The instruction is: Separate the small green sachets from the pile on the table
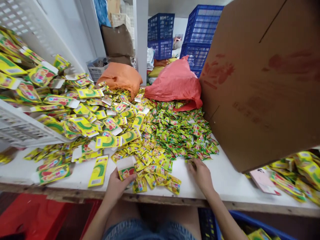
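My left hand (119, 182) is closed around a small yellow-green carton (126, 170) with its white end flap standing up, near the table's front edge. Beside it lies a loose spread of yellow candy packets (152, 166). My right hand (200, 175) reaches to the near edge of a heap of green candy packets (180, 130); its fingertips are bent in against the packets, and whatever they pinch is hidden. A flat yellow carton (98, 171) rests on the table left of my left hand.
At left a tipped white crate (32, 133) spills many cartons (82, 123). Behind the packets slump an orange sack (120, 78) and a red sack (175, 81). A large cardboard box (250, 83) stands at right. Blue crates (161, 36) are stacked at the back.
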`<state>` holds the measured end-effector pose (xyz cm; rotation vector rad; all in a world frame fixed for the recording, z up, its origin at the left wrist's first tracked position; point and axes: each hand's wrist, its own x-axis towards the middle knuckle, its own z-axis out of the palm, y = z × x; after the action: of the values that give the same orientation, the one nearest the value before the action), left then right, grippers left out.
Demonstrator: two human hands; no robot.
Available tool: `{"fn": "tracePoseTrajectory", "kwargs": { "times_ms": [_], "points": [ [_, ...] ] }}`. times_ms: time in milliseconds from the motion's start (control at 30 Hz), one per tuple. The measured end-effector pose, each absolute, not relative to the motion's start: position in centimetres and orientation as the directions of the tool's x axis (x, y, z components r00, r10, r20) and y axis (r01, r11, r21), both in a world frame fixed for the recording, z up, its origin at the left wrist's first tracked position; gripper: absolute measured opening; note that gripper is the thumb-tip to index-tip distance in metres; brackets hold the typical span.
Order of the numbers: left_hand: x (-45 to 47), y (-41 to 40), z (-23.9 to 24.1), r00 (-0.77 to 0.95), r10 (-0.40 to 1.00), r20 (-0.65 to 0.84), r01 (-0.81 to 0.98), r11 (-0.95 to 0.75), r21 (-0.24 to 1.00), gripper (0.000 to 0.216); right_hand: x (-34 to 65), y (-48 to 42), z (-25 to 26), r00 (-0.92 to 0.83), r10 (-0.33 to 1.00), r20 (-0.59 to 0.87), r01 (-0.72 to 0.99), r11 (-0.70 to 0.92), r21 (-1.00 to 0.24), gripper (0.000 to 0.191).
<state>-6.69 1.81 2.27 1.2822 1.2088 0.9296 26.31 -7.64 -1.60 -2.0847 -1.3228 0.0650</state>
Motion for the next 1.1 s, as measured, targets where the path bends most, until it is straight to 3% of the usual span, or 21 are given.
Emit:
{"fn": "tracePoseTrajectory", "kwargs": {
  "times_ms": [67, 133, 167, 267, 367, 500, 600, 733, 867, 967, 1033, 1100],
  "points": [
    [-6.4, 1.4, 2.3, 0.230, 0.964, -0.137, 0.087, 0.119, 0.989, 0.039, 26.4, -8.5, -1.3, 0.611, 0.756, 0.236, 0.617, -0.267, -0.741, 0.030],
    [-6.0, 1.2, 2.4, 0.299, 0.946, -0.128, 0.023, 0.127, 0.992, 0.033, 25.8, -9.3, -0.8, 0.715, 0.694, 0.078, 0.271, -0.173, -0.947, 0.042],
    [-5.7, 1.2, 2.5, 0.324, 0.937, -0.131, -0.006, 0.141, 0.990, 0.033, 25.3, -9.6, -0.5, 0.725, 0.689, -0.014, 0.088, -0.113, -0.990, 0.047],
    [-4.3, 0.9, 3.0, 0.379, 0.908, -0.181, -0.054, 0.217, 0.975, 0.034, 23.4, -10.1, 0.8, 0.648, 0.742, -0.175, -0.227, -0.031, -0.973, 0.056],
    [-3.0, 0.4, 3.4, 0.429, 0.873, -0.233, -0.070, 0.290, 0.955, 0.039, 21.9, -10.3, 1.7, 0.527, 0.826, -0.199, -0.305, -0.035, -0.952, 0.047],
    [-2.5, -0.1, 3.5, 0.443, 0.854, -0.272, -0.043, 0.324, 0.945, 0.041, 20.9, -10.2, 1.6, 0.475, 0.858, -0.195, -0.195, -0.113, -0.974, 0.028],
    [-2.9, -0.2, 3.1, 0.426, 0.865, -0.266, -0.065, 0.323, 0.944, 0.043, 20.1, -10.1, 1.1, 0.555, 0.813, -0.174, -0.121, -0.128, -0.984, 0.031],
    [-3.5, 0.0, 2.2, 0.418, 0.862, -0.285, -0.081, 0.348, 0.934, 0.045, 18.9, -10.0, 0.4, 0.624, 0.758, -0.187, -0.181, -0.092, -0.979, 0.053],
    [-3.6, 0.0, 1.7, 0.406, 0.867, -0.290, -0.077, 0.348, 0.934, 0.044, 18.0, -10.0, -0.7, 0.630, 0.752, -0.196, -0.135, -0.142, -0.981, 0.036],
    [-3.5, -0.1, 1.6, 0.418, 0.858, -0.298, -0.070, 0.357, 0.931, 0.043, 17.8, -10.1, -1.6, 0.615, 0.787, -0.054, 0.266, -0.271, -0.925, 0.023],
    [-3.5, -0.2, 1.5, 0.443, 0.848, -0.293, -0.052, 0.350, 0.935, 0.043, 17.7, -10.3, -2.0, 0.584, 0.806, 0.096, 0.585, -0.336, -0.738, 0.020],
    [-3.6, -0.1, 1.3, 0.461, 0.841, -0.285, -0.036, 0.338, 0.940, 0.043, 17.6, -10.3, -2.1, 0.538, 0.820, 0.194, 0.753, -0.364, -0.548, 0.024]
  ]
}}
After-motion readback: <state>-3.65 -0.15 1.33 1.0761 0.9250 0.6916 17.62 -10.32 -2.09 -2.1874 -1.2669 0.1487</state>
